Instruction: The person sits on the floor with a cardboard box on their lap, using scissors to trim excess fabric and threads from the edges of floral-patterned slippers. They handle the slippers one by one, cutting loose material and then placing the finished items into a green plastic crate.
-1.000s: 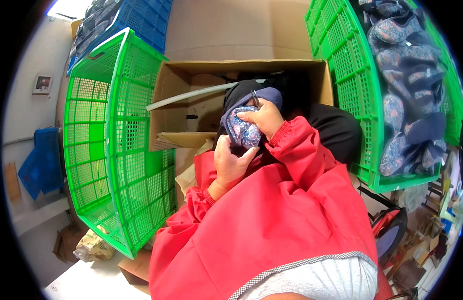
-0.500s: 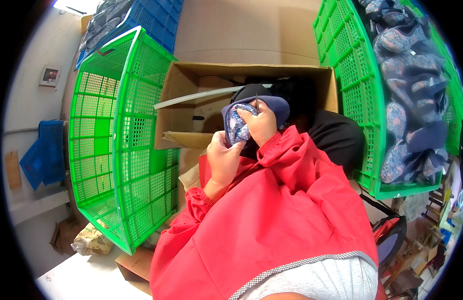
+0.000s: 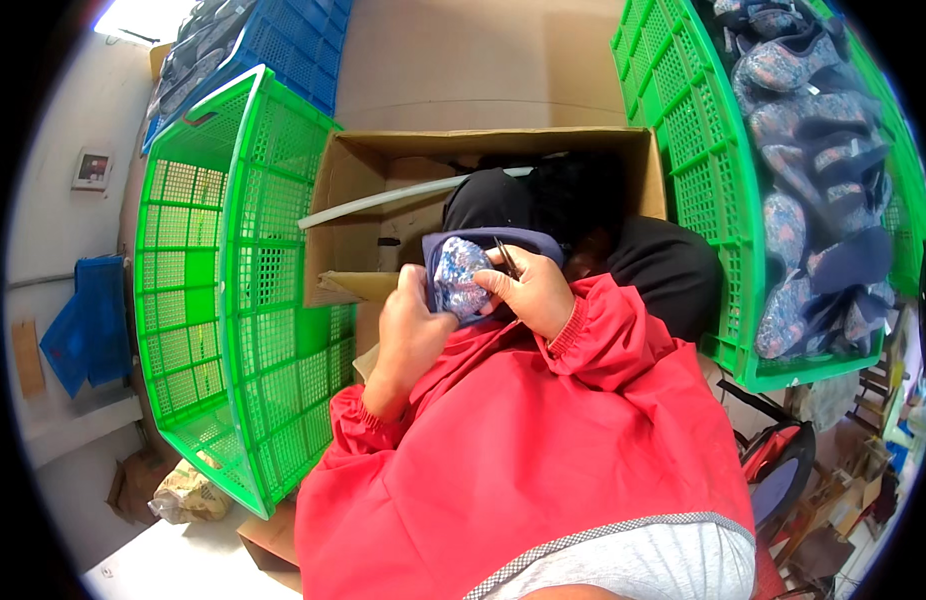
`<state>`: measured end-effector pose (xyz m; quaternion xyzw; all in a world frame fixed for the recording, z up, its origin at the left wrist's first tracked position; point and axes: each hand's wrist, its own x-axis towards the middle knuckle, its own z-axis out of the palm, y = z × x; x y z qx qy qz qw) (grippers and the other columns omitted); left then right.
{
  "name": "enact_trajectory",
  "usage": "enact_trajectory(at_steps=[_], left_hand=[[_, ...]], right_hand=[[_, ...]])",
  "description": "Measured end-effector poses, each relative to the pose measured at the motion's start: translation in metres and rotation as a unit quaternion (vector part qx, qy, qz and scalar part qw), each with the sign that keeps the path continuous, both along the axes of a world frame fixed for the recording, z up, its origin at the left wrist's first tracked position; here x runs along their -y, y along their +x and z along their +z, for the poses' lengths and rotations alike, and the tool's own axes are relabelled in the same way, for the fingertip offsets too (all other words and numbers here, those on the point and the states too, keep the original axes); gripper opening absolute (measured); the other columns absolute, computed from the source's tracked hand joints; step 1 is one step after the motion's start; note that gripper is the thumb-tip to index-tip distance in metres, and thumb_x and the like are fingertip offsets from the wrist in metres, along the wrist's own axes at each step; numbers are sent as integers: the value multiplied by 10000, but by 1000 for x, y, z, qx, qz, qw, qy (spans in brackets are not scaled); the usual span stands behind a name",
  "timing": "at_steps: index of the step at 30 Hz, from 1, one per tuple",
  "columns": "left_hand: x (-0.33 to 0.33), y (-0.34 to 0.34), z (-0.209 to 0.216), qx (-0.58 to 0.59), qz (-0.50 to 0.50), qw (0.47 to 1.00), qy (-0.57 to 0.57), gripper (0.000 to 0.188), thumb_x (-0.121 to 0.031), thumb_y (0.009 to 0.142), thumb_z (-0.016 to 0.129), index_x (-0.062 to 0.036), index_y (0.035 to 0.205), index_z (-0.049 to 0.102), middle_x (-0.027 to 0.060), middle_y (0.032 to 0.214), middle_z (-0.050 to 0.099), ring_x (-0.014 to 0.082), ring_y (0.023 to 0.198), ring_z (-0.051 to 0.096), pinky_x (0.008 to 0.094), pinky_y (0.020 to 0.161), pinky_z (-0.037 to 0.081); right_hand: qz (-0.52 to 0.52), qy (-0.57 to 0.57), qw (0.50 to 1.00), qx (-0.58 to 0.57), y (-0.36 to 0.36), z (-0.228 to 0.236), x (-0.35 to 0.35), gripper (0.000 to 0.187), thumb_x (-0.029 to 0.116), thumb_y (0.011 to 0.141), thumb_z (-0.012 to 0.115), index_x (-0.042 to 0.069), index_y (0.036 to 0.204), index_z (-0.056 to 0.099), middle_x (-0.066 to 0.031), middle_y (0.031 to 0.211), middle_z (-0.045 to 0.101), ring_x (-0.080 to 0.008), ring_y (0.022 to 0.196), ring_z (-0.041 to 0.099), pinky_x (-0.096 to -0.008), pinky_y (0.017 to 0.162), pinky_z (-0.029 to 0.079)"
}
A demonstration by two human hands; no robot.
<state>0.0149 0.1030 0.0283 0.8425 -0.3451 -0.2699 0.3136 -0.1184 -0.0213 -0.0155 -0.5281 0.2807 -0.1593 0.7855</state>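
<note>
Over my lap I hold a navy bra with a blue, white and pink floral cup (image 3: 460, 275). My left hand (image 3: 411, 325) is closed on the cup's left edge, fingers bent and thumb toward the lower rim. On the other side, my right hand (image 3: 531, 292) pinches the cup's right edge between thumb and fingers. A slim dark pointed tool (image 3: 505, 256), perhaps thread snips, sticks up from the right hand; its lower part is hidden. The navy band (image 3: 528, 237) arches behind the cup.
An open cardboard box (image 3: 333, 190) stands ahead, with a pale strip (image 3: 383, 197) lying across it. On the left stands a tipped green crate (image 3: 245, 270). At right, another green crate (image 3: 728, 220) holds several floral bras (image 3: 788, 220). A blue crate (image 3: 303, 50) stands far left.
The bra has shifted slightly left and toward me, its floral cup now turned more to view. My left hand has moved left and down; the dark tool tilts more to the left.
</note>
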Motion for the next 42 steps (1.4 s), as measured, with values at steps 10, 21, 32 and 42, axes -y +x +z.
enact_trajectory(at_steps=[10, 21, 32, 42], left_hand=[[17, -15, -8, 262, -34, 942, -207, 299, -46, 784, 756, -19, 1009, 561, 98, 831, 591, 235, 791, 598, 343, 705, 483], [106, -1, -1, 207, -370, 895, -138, 195, -101, 745, 741, -64, 931, 694, 87, 894, 620, 299, 889, 603, 393, 770, 506], [107, -7, -16, 251, -349, 881, -198, 116, -107, 740, 750, -81, 848, 718, 60, 788, 617, 269, 773, 618, 371, 686, 511], [106, -9, -16, 256, -345, 881, -197, 112, -111, 733, 755, -87, 836, 719, 53, 781, 621, 260, 766, 620, 358, 686, 513]], right_hand=[[-19, -17, 999, -24, -14, -18, -16, 217, 189, 888, 749, -8, 945, 680, -41, 781, 700, -86, 647, 625, -256, 618, 516], [-12, -231, 972, 41, -28, -36, -8, 382, 243, 817, 806, 6, 1090, 683, -136, 924, 709, -227, 842, 695, -312, 753, 525], [-166, -86, 979, -77, -86, -40, 27, 459, 409, 1040, 512, -23, 1160, 614, -33, 828, 623, -89, 636, 549, -234, 609, 444], [-108, -195, 973, -64, -82, -77, 29, 352, 355, 1021, 548, 16, 1113, 530, -145, 965, 667, -260, 909, 670, -357, 796, 504]])
